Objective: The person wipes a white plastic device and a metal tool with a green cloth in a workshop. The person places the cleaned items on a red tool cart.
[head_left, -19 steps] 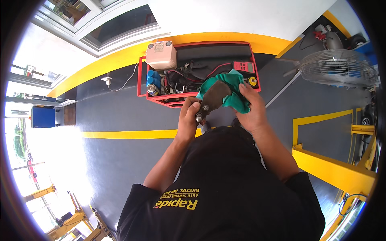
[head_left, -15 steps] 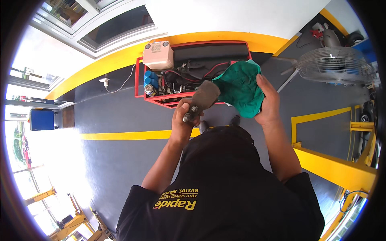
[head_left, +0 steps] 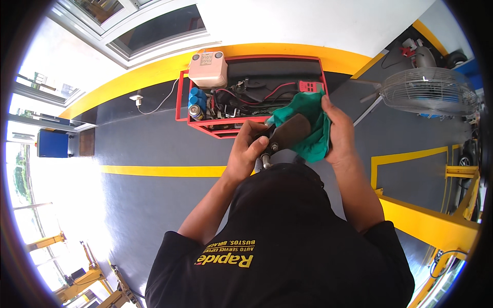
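Note:
My left hand [head_left: 247, 153] grips a dark brownish-grey metal part [head_left: 290, 132] by its bolt end, with the thumb pressed near the studs. Its broad, flat, rounded end points right and rests against a green cloth [head_left: 317, 142]. That cloth is held from its right side by my right hand [head_left: 340, 128], fingers behind it and thumb along its upper edge. The metal part covers some of the cloth, and the cloth hides most of my right fingers. Both hands are in front of my body, just on the near side of a red tool cart [head_left: 220, 135].
On the cart are a pale pink box [head_left: 208, 72], blue spray cans [head_left: 197, 98], cables, tools and a red device [head_left: 310, 86]. A large floor fan [head_left: 429, 91] stands at the right. Nearer, a yellow lift arm [head_left: 426, 215] juts in.
My left hand has moved right and turned the metal part, bringing its flat end over the green cloth. The cloth has bunched up and shifted slightly downward with my right hand.

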Tool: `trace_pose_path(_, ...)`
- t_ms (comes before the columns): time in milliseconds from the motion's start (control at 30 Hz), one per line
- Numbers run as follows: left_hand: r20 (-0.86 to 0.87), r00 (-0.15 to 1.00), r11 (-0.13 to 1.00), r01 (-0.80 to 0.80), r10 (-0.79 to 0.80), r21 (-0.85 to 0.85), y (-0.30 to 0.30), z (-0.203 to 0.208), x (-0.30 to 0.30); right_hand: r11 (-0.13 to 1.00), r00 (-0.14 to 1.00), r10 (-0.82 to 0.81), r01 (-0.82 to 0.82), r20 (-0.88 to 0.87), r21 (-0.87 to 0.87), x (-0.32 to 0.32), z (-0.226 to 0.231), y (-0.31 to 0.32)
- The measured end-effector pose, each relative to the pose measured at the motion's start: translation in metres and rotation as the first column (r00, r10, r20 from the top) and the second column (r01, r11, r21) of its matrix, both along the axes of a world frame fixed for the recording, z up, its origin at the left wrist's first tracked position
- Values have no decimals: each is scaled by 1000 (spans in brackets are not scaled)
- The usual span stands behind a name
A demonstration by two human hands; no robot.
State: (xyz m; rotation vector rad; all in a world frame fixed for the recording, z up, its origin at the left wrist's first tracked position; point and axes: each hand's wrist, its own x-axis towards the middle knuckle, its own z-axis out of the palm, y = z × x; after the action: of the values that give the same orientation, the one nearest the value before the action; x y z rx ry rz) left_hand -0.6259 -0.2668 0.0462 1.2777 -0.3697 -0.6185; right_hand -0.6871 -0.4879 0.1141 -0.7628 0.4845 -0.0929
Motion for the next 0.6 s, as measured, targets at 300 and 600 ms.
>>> trace_pose_path(300, -408, 911, 995, 26, -62, -93, 8, -10, -7, 603, 897, 315, 63, 309, -796, -15, 38, -1)
trace_pose_path(600, -675, 724, 986, 53, -145, -156, 5, -6, -17, -507, 789, 584, 172, -190, -845, -13, -3, 16)
